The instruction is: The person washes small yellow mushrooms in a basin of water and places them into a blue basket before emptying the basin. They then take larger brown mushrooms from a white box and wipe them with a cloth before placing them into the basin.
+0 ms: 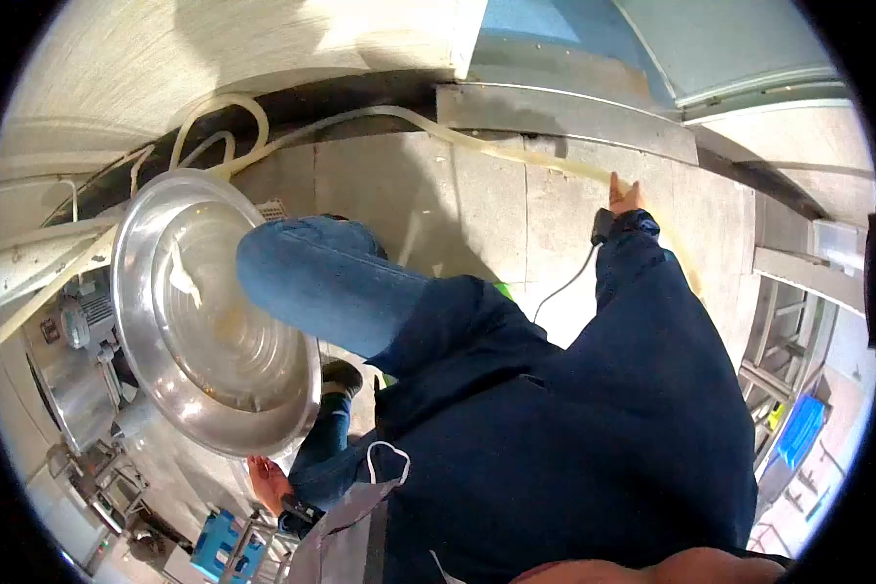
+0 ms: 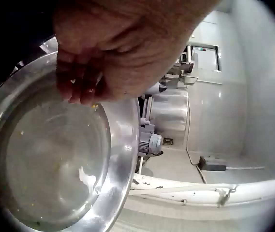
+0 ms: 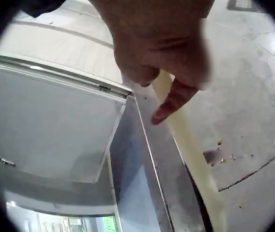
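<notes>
One metal basin [image 1: 138, 292] in the head view, containing what looks like water and one white scrap [image 1: 183, 277]; one denim-clad knee [image 1: 297, 273] overlaps its rim. Two hands: left hand [image 1: 269, 484] just beside the basin; right hand [image 1: 628, 198] well apart from it, on one pale hose [image 1: 496, 148] that leads away from the basin's far side. Left wrist view: fingers loosely bent over the basin's edge, nothing seen in them; contact with the metal, cannot tell. One motor [image 2: 150, 143] stands beyond the basin. Right wrist view: basin out of frame; hose held narrowly between thumb and fingers; at least four crumbs [image 3: 219, 142] nearby. Judgement: step in hand is positioning the hose away from the basin; next move calls for a firm grip and a kink-free run.
</notes>
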`<state>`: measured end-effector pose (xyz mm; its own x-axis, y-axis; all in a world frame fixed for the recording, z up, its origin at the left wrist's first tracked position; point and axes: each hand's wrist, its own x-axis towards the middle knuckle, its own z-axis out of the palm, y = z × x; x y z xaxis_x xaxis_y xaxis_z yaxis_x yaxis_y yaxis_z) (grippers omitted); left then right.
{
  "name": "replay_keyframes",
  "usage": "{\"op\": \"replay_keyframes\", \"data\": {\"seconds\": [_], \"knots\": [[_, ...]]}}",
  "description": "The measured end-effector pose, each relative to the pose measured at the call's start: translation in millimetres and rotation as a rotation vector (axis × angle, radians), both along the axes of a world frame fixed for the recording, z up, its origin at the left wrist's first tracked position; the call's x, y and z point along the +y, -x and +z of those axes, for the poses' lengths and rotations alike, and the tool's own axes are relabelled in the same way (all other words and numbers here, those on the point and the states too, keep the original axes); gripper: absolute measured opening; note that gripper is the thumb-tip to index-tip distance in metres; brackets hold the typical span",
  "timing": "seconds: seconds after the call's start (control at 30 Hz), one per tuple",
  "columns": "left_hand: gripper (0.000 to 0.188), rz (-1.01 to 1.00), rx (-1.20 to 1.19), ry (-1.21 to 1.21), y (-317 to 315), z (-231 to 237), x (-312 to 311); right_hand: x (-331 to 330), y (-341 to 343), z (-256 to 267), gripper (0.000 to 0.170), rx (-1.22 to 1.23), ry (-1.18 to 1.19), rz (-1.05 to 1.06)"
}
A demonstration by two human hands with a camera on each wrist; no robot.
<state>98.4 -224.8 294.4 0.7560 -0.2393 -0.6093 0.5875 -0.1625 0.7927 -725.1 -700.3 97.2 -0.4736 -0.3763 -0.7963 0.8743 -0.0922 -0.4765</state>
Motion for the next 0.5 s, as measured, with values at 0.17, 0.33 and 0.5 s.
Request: {"op": "replay_keyframes", "data": {"seconds": [0.17,0.33,0.5], "knots": [[0.028,-0.203,0.026,-0.030,0,1,-10,75,-17,-88,0.056,1.030,-1.014,1.338],[0.032,-0.477,0.177,0.157,-4,30,-50,117,-21,-115,0.038,-0.228,-0.230,0.862],[0.038,-0.269,-0.047,-0.141,18,41,-89,73,-57,43,0.041,-0.020,-0.224,1.532]]}}
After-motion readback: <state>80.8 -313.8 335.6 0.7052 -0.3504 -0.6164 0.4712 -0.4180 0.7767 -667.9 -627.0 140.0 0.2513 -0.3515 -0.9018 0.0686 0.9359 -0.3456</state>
